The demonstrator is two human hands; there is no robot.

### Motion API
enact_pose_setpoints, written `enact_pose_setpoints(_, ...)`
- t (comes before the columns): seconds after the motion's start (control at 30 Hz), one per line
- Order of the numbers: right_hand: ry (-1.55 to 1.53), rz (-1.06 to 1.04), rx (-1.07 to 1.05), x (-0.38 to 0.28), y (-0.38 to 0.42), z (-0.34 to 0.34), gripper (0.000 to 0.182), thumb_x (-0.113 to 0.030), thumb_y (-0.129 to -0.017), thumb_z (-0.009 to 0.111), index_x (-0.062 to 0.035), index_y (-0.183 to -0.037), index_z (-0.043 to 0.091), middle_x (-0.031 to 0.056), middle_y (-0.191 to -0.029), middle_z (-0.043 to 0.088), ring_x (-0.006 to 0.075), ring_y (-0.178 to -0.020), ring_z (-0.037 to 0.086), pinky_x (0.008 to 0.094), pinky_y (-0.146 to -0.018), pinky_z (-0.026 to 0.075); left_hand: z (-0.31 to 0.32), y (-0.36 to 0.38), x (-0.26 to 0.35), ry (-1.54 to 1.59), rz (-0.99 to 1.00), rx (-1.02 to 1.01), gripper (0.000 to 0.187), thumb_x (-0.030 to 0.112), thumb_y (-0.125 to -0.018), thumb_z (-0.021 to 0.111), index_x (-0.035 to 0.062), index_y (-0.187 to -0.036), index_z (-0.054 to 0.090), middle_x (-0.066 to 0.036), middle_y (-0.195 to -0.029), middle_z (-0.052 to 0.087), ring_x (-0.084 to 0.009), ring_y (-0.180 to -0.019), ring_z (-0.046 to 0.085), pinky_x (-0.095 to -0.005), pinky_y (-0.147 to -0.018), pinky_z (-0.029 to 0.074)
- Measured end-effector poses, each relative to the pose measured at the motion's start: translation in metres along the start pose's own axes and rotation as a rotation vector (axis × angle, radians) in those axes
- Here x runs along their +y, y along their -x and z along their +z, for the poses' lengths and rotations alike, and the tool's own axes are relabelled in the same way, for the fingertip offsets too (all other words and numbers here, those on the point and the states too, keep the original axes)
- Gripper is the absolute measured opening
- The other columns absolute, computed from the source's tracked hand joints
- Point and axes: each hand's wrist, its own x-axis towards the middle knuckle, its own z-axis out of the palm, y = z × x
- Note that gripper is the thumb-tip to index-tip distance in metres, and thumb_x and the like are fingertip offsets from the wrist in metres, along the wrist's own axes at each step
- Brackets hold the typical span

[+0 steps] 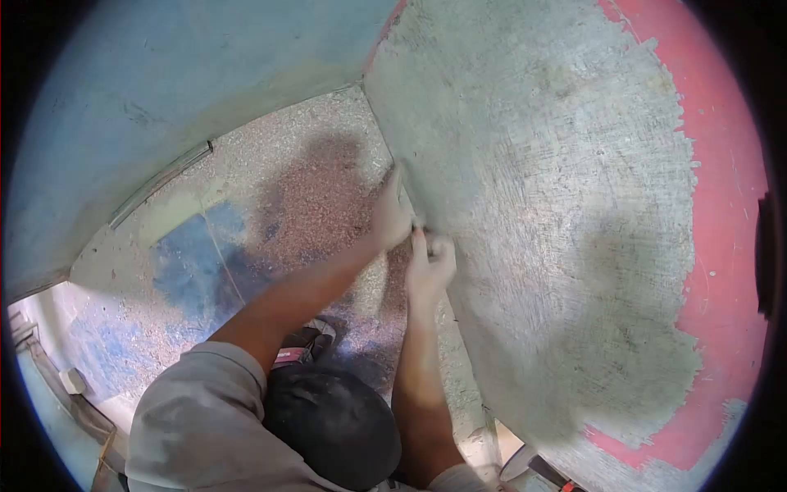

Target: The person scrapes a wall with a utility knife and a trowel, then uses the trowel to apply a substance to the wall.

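Observation:
My left hand (392, 215) is at the foot of the scraped wall (566, 221), its fingers drawn together and somewhat blurred. Just below it, my right hand (430, 269) is closed, thumb up, with the fingers curled in. The two hands meet at a small dark spot beside the wall, and a bit of red shows at the right thumb tip. I cannot tell what they grip, as the fingers cover it. The wall surface here is grey and scratched, with pink paint (730, 221) left along its outer side in a ragged edge.
Pale flakes and blue patches (197, 258) cover the floor. A blue wall (205, 66) rises at left, with a strip (160, 182) along its base. My dark-clad knee (332, 426) and shoe (307, 344) are below. A dark tool handle with red (553, 476) lies bottom right.

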Motion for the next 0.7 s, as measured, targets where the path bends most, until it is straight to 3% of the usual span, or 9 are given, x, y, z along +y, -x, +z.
enact_pose_setpoints(0.1,0.164,-0.039,-0.047,0.003,-0.05,0.049,0.037,-0.008,-0.094,0.076,-0.0046,-0.077,0.044,-0.0003,-0.073,0.048,0.0101,-0.067,0.041,0.0297,-0.061,0.04,0.004,-0.066,-0.05,0.159,-0.119,0.008,0.065,0.005,-0.098,0.045,0.0091,-0.162,0.033,-0.031,-0.128,0.065,-0.0449,-0.108,0.068,-0.0472,-0.094,0.053)
enact_pose_setpoints(0.17,0.166,-0.023,-0.084,-0.012,-0.056,0.047,0.038,-0.01,-0.095,0.076,-0.0042,-0.076,0.043,0.0003,-0.073,0.048,0.0099,-0.067,0.041,0.03,-0.06,0.04,-0.02,-0.073,-0.004,0.075,-0.222,-0.055,0.066,0.005,-0.098,0.046,0.0114,-0.163,0.033,-0.031,-0.124,0.067,-0.0432,-0.103,0.069,-0.0479,-0.092,0.053)
enact_pose_setpoints(0.23,0.039,-0.024,-0.017,0.01,-0.022,0.021,0.039,-0.012,-0.096,0.075,-0.004,-0.076,0.042,0.0003,-0.072,0.048,0.0097,-0.066,0.041,0.0302,-0.059,0.038,-0.012,-0.032,0.009,0.119,-0.155,-0.054,0.068,0.005,-0.096,0.047,0.0126,-0.162,0.034,-0.03,-0.112,0.069,-0.043,-0.098,0.069,-0.049,-0.089,0.053)
enact_pose_setpoints(0.3,-0.022,-0.021,0.031,0.013,-0.009,0.015,0.04,-0.013,-0.097,0.074,-0.0044,-0.076,0.041,0.0003,-0.071,0.048,0.0093,-0.066,0.041,0.0296,-0.058,0.037,-0.015,-0.019,0.018,0.124,-0.151,-0.096,0.069,0.003,-0.095,0.047,0.012,-0.162,0.035,-0.029,-0.111,0.069,-0.0399,-0.094,0.07,-0.0465,-0.088,0.054)
enact_pose_setpoints(0.37,-0.007,0.006,0.052,-0.003,0.001,0.019,0.042,-0.013,-0.097,0.074,-0.0052,-0.075,0.04,0.0001,-0.071,0.048,0.0088,-0.066,0.042,0.028,-0.058,0.037,-0.028,-0.018,0.028,0.083,-0.23,-0.186,0.069,-0.001,-0.094,0.045,0.0097,-0.161,0.036,-0.029,-0.123,0.068,-0.0341,-0.092,0.073,-0.0404,-0.087,0.056)
enact_pose_setpoints(0.47,0.224,-0.068,-0.035,-0.009,-0.045,0.06,0.044,-0.008,-0.097,0.075,-0.0076,-0.074,0.038,-0.0002,-0.071,0.048,0.0086,-0.068,0.045,0.0246,-0.062,0.04,-0.013,-0.078,-0.034,0.019,-0.043,0.034,0.071,0.002,-0.093,0.046,0.0121,-0.162,0.035,-0.028,-0.108,0.071,-0.0421,-0.093,0.069,-0.0503,-0.087,0.053)
enact_pose_setpoints(0.57,0.112,0.035,-0.068,0.009,-0.052,0.072,0.044,-0.008,-0.097,0.075,-0.0075,-0.074,0.038,-0.0004,-0.072,0.049,0.008,-0.069,0.045,0.0243,-0.063,0.041,-0.014,-0.087,-0.04,0.067,0.03,0.089,0.069,0.002,-0.093,0.046,0.0104,-0.161,0.036,-0.029,-0.114,0.07,-0.0433,-0.097,0.069,-0.0505,-0.09,0.052)
enact_pose_setpoints(0.67,-0.261,0.066,0.042,-0.005,0.001,0.04,0.041,-0.009,-0.098,0.073,-0.0073,-0.074,0.04,-0.0011,-0.071,0.049,0.0069,-0.067,0.043,0.0264,-0.059,0.037,-0.036,-0.032,0.018,-0.001,-0.087,-0.143,0.066,0.004,-0.095,0.047,0.0084,-0.16,0.037,-0.03,-0.121,0.068,-0.0456,-0.106,0.067,-0.0507,-0.095,0.051)
enact_pose_setpoints(0.7,-0.27,0.082,0.041,-0.006,0.002,0.043,0.04,-0.009,-0.098,0.073,-0.0072,-0.074,0.04,-0.0013,-0.071,0.049,0.0069,-0.067,0.042,0.027,-0.058,0.036,-0.034,-0.035,0.014,-0.006,-0.018,-0.086,0.065,0.004,-0.095,0.047,0.0085,-0.159,0.038,-0.03,-0.122,0.067,-0.0458,-0.108,0.067,-0.0503,-0.096,0.051)
